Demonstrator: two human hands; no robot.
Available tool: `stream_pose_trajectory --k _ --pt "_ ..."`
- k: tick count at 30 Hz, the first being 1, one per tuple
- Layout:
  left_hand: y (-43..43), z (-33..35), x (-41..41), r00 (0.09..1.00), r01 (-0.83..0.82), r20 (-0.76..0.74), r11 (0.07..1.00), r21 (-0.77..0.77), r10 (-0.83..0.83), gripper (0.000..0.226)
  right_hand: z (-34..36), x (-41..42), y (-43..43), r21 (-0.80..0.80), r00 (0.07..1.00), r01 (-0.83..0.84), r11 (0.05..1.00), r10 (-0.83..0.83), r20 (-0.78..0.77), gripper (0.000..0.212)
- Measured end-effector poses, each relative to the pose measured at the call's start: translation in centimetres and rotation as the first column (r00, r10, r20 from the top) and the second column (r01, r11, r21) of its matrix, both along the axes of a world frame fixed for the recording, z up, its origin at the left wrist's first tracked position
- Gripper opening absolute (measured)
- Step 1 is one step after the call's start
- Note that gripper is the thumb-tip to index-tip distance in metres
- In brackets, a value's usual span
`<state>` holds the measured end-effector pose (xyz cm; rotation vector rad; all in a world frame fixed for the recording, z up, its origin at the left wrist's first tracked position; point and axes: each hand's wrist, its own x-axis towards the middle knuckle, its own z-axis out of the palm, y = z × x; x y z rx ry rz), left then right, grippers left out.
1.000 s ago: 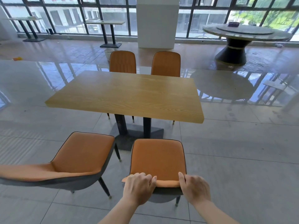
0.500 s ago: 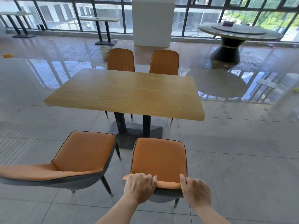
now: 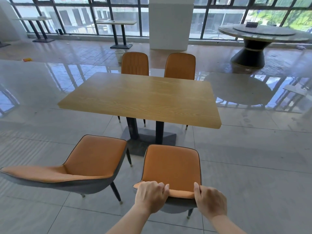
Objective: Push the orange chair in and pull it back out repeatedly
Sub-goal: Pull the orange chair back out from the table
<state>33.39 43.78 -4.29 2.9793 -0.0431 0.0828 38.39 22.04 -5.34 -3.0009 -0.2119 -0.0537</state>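
An orange chair point(image 3: 171, 164) with a grey shell and dark legs stands in front of me, facing a wooden table point(image 3: 143, 97). Its seat front lies short of the table's near edge, with tiled floor between. My left hand point(image 3: 150, 195) grips the top of the backrest on the left side. My right hand point(image 3: 209, 200) grips the same backrest top on the right side. Both hands have fingers curled over the orange padding.
A second orange chair point(image 3: 76, 166) stands to the left, turned sideways. Two more orange chairs point(image 3: 135, 64) are tucked at the table's far side. The table's dark base point(image 3: 148, 139) sits beyond the chair. A round table point(image 3: 263, 33) and a white pillar point(image 3: 170, 22) stand farther back.
The chair and my hands have drawn back slightly from the table, and the view has tilted up a little. Both hands keep their grip on the backrest.
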Motion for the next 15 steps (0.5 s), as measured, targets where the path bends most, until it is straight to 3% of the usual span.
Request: stream_pose_trajectory --k 15 --pt "0.9 0.3 1.7 0.997 -0.009 -0.078 1.0 -0.016 0.008 0.06 0.3 1.3 1.1 0.038 0.996 0.068 0.997 -0.066 -0.054 0.052"
